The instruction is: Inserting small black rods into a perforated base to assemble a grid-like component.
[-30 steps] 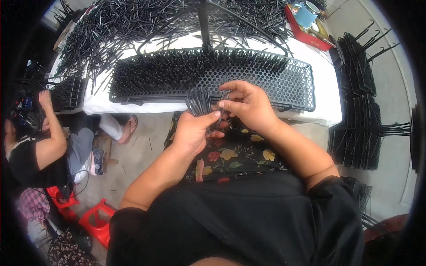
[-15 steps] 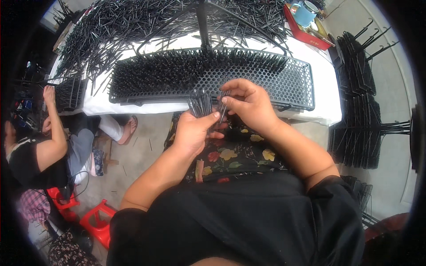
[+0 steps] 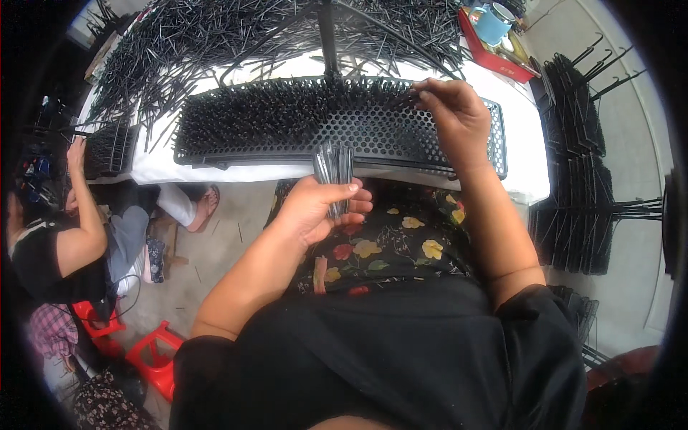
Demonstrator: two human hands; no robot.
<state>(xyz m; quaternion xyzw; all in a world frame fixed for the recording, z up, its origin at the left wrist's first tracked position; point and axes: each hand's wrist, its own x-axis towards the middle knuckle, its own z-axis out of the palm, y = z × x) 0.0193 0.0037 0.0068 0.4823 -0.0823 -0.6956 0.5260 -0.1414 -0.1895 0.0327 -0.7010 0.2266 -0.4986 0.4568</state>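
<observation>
My left hand (image 3: pixel 319 204) is closed around an upright bundle of thin black sticks (image 3: pixel 334 165), thumb across its front, just off the near edge of the table. My right hand (image 3: pixel 459 118) is over the right part of a long black perforated rack (image 3: pixel 401 132), its thumb and fingers pinched together. Thin dark sticks show at those fingertips; how many cannot be told against the rack. Standing black sticks (image 3: pixel 251 118) fill the rack's left part and a strip along its back. Bare round holes show toward the front and right.
Loose black sticks (image 3: pixel 215 36) lie heaped behind the rack on the white-covered table (image 3: pixel 161 168). A red tray (image 3: pixel 505 68) holds a blue mug (image 3: pixel 494 27). Black racks (image 3: pixel 573 208) hang at right. On the left sits another person (image 3: pixel 82 236), near a red stool (image 3: pixel 154 358).
My right hand has left the bundle and moved forward and right over the rack, fingers pinched. My left hand still holds the bundle and has barely shifted.
</observation>
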